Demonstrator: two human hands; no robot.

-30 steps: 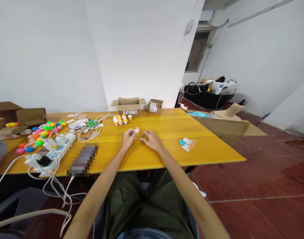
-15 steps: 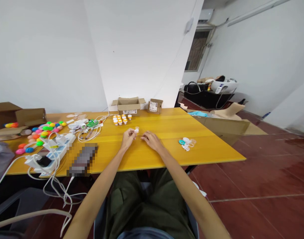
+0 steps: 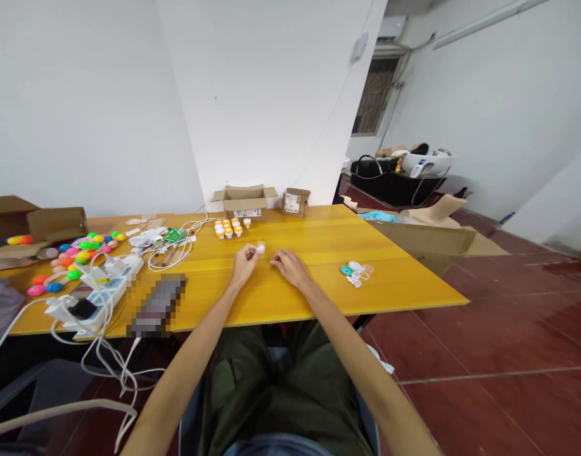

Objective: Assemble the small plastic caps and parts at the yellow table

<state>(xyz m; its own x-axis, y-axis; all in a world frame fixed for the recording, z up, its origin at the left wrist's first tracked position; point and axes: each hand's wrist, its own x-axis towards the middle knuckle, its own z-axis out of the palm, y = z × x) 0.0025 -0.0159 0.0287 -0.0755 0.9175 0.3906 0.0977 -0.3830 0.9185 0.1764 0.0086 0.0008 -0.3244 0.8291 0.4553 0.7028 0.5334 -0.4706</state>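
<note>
My left hand [image 3: 245,263] rests on the yellow table [image 3: 404,278] and pinches a small clear plastic piece [image 3: 260,249] between thumb and fingertips. My right hand [image 3: 290,266] lies just to its right, fingers curled down onto the table, close to the piece; what is under its fingertips is too small to make out. Several small orange-and-white caps [image 3: 230,228] stand in a cluster behind my hands. To the right lies a teal ring with clear and white parts [image 3: 355,273].
Two open cardboard boxes [image 3: 245,199] stand at the table's back edge. On the left are coloured plastic parts [image 3: 76,253], white cables [image 3: 173,247], a power strip [image 3: 93,288] and more boxes [image 3: 33,221]. Flattened cardboard [image 3: 427,234] lies on the red floor to the right.
My right hand's fingers have curled in and drawn closer to the left hand. A person's hand at the far left edge has gone from view. The left hand keeps its pinch.
</note>
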